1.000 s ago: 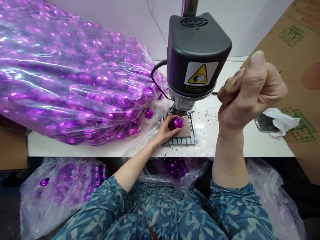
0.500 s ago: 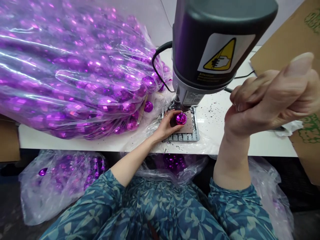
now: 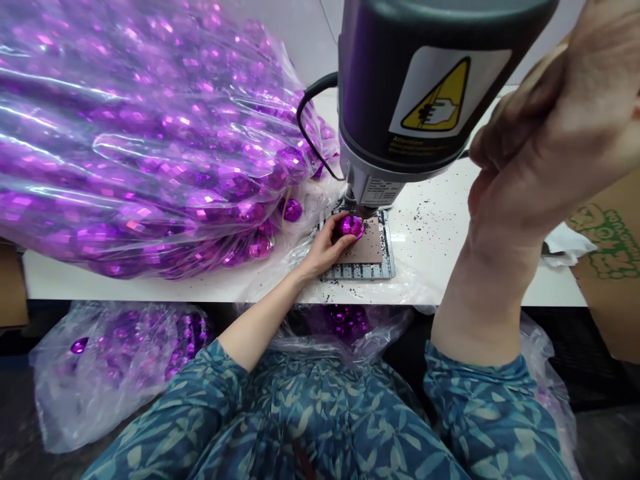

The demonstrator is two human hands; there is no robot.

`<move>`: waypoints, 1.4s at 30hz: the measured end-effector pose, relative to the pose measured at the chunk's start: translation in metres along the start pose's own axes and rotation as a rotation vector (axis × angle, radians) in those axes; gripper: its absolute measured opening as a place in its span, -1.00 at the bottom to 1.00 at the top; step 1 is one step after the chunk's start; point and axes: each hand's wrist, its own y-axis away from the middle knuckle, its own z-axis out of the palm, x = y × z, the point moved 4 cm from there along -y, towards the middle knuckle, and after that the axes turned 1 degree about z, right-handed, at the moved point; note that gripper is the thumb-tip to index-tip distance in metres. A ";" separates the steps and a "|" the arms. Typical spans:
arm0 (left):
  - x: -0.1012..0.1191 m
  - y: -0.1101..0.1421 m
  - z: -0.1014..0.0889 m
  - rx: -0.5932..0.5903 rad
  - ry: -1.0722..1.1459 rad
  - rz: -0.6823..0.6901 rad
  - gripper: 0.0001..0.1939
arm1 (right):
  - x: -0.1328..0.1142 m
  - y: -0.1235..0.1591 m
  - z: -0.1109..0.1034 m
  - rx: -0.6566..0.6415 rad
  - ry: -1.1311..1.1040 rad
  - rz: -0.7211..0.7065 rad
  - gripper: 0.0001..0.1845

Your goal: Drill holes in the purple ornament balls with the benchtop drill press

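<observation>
My left hand is closed round a shiny purple faceted ball, thumb on the near side. It holds the ball above a tan square board on a slotted metal base. The black drill press stands over it, its chuck just right of the ball; the drill bit is hidden. At the upper right, my right hand is raised and closed on the drill press lever. Only a short dark piece of that lever shows beside the fist.
A huge clear bag of purple balls fills the left of the white table. One loose ball lies by its mouth. Dark shavings are scattered about. More bagged balls sit below the edge. A cardboard box and white tissue are at right.
The drill press head has risen toward me, and my right fist has moved up and right with the lever. My left hand has shifted the ball slightly left of the chuck.
</observation>
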 end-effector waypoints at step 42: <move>0.012 0.004 0.008 -0.023 -0.110 0.091 -0.40 | -0.001 0.068 -0.021 0.159 -0.216 -0.301 -0.34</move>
